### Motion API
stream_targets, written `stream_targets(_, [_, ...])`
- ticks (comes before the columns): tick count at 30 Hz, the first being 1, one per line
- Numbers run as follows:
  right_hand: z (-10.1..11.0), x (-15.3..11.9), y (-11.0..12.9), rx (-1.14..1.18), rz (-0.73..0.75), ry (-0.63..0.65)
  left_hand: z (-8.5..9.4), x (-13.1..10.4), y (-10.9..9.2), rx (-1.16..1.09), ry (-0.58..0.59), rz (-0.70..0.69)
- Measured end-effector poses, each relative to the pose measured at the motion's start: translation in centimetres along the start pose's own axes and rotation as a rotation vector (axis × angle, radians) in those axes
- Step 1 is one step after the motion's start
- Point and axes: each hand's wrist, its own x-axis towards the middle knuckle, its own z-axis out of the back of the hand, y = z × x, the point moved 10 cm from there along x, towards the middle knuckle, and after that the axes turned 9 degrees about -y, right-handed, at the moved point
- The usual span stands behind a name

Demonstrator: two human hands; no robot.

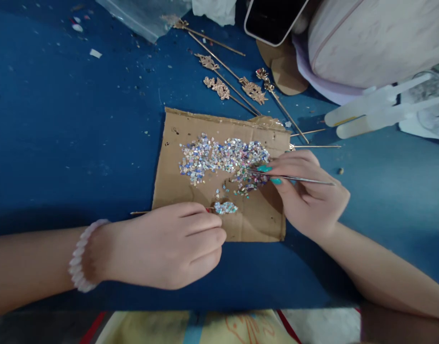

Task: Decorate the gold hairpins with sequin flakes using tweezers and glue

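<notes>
My left hand [172,243] is closed around the stem of a hairpin, whose head [225,208] is covered with small glittering chips. The stem's thin end pokes out to the left of the hand. Between thumb and fingers, my right hand [308,191] pinches a pair of metal tweezers [305,180]. Their tips reach into the pile of shiny shell-like chips [224,155] on a piece of cardboard [169,184]. Whether the tips grip a chip is too small to tell. A few loose chips lie between the pile and the hairpin head.
Several gold hairpins [253,91] lie beyond the cardboard. A phone [273,19], a pale rounded bag [369,43] and two white syringe-like applicators [366,117] stand at the back right. A clear plastic bag [144,16] lies at the back, on the blue tabletop [79,143].
</notes>
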Motion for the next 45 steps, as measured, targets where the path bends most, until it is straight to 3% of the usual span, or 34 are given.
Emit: stream_targets(45, [-0.17,0.16,0.4,0.01,0.051,-0.022,0.28,0.13,0.07,-0.008,-0.024,0.006])
